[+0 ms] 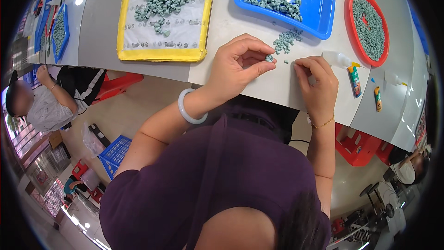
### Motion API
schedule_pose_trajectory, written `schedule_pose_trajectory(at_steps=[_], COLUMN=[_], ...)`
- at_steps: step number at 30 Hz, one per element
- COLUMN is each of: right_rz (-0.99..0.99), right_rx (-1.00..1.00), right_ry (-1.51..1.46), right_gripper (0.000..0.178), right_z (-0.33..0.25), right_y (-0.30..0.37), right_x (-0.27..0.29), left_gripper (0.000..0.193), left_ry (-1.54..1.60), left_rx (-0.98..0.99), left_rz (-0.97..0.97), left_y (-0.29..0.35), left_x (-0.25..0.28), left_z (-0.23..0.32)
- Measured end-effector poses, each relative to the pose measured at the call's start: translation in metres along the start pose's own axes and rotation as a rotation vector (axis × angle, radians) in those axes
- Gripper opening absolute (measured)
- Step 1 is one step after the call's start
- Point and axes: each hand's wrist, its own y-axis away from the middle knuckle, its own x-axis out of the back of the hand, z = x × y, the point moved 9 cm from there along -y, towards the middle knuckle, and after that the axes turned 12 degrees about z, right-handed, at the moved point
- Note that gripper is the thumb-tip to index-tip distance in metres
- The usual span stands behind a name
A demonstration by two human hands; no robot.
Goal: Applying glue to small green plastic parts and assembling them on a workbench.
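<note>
Green piece (269, 58) is pinched in left hand (238, 62) over table (224, 23); could be dropped if grip is slackened. Right hand (319, 81): fingertips near together, contents unclear; loose bits (284, 42) scattered if brushed.

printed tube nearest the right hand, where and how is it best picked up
Probably by the near half of the printed tube, pinched across its long sides from above: its body is slim and lies flat, the near end is unobstructed, and the white squeeze bottle crowds the far end.
</note>
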Motion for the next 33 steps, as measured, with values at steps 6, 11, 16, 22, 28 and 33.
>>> schedule_pose_trajectory(at_steps=[6,11,16,22,28,33], right_rz=[-0.021,-0.107,-0.175,-0.249,-0.085,-0.033], right_rx=[0.129,-0.010,0.214,0.367,0.064,-0.022], right_ry=[0.006,-0.023,0.033,-0.012,-0.045,-0.035], right_gripper=[0.011,0.009,0.011,0.014,0.013,0.011], right_z=[-0.016,-0.012,-0.028,-0.030,-0.009,-0.007], right_y=[-0.003,-0.007,-0.009,-0.009,0.001,0.005], right_x=[-0.006,-0.012,-0.016,-0.014,-0.001,-0.007], left_gripper=[0.022,0.022,0.022,0.021,0.026,0.026], left_ry=[-0.024,-0.036,-0.053,-0.050,-0.073,-0.076], left_rx=[-0.006,0.006,0.012,0.012,0.004,-0.005], left_rz=[-0.011,-0.014,-0.012,-0.011,-0.044,-0.047], left_y=[0.000,-0.001,0.000,0.000,0.000,0.000], left_x=[0.000,-0.001,0.000,0.000,-0.001,-0.001], left_z=[0.001,0.000,-0.001,-0.001,0.001,0.000])
